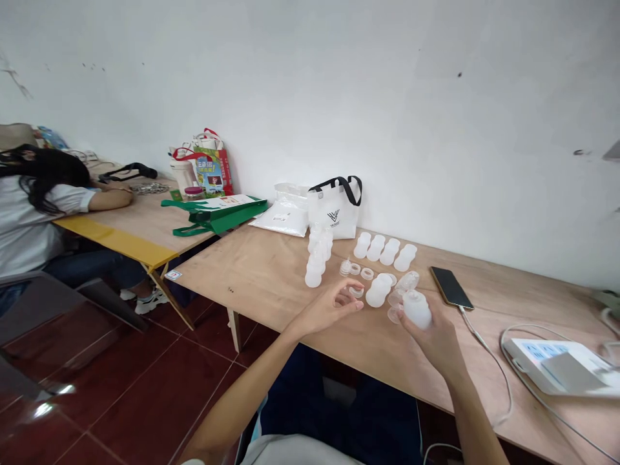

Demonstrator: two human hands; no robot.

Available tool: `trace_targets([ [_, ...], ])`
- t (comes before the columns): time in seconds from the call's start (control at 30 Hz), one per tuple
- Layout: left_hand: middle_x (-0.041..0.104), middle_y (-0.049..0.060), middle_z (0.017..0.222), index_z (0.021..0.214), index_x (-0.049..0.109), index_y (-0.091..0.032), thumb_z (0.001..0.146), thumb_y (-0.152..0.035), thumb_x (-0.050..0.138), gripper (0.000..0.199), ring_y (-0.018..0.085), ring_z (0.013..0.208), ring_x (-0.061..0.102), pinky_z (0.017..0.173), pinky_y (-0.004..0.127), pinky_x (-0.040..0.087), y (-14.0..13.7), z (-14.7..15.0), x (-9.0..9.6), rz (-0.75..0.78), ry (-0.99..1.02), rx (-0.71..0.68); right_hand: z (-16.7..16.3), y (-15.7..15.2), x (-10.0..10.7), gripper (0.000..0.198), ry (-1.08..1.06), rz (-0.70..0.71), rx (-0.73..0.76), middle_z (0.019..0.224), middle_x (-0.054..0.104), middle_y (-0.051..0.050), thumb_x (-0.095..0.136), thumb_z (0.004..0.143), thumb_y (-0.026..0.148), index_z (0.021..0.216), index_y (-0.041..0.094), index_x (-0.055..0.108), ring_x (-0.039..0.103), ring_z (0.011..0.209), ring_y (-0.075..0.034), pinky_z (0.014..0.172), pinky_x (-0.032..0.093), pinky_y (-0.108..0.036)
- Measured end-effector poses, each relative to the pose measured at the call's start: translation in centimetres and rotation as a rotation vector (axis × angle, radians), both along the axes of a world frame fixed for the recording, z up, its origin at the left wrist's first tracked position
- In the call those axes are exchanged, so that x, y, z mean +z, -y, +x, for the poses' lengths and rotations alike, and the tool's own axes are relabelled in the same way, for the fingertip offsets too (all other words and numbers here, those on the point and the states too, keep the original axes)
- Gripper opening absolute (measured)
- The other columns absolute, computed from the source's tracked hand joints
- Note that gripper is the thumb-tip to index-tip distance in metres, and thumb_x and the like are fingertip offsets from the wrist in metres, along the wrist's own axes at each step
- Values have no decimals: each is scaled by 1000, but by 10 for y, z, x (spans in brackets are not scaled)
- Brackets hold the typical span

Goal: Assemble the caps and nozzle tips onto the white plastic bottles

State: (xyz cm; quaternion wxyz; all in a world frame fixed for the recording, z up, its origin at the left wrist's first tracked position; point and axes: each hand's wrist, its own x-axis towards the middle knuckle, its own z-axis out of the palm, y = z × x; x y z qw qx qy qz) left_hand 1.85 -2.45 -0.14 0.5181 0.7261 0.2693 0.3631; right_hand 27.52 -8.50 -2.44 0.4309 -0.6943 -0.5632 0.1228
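In my right hand [436, 332] is a translucent white plastic bottle [417, 309], held upright just above the tabletop, fingers wrapped around its side. My left hand [336, 303] has its thumb and index finger apart around a clear ring-shaped cap [356, 292]; whether they touch it I cannot tell. Between the hands stands another waisted white bottle [378, 290]. Clear domed lids [407, 281] and a flat clear disc [394, 315] lie beside the held bottle. More ring caps [367, 274] lie behind my left hand.
Several white bottles stand in a back row [389, 251] and a left-hand row [314, 268]. A phone [451, 287] with a cable and a white device [562, 367] are at right. Behind are a white tote bag [334, 210] and plastic packet [283, 216]. A person [36, 206] sits at left.
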Motion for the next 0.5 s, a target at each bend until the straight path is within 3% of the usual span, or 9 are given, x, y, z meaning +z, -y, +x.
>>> trace_targets([
  [0.2, 62, 7, 133, 122, 63, -27, 94, -43, 65, 33, 20, 110, 64, 96, 36, 49, 5, 4, 0, -27, -101, -28, 12, -7, -2, 58, 95, -71, -138, 103, 76, -11, 63, 78, 61, 123, 23, 62, 70, 97, -36, 74, 51, -41],
  [0.5, 59, 7, 133, 124, 61, -27, 93, -45, 64, 36, 22, 113, 62, 93, 36, 51, 9, 7, -3, -6, -206, -59, -6, -8, -14, 46, 43, -81, 156, 117, 73, -9, 60, 86, 52, 122, 24, 60, 70, 104, -31, 84, 54, -42],
])
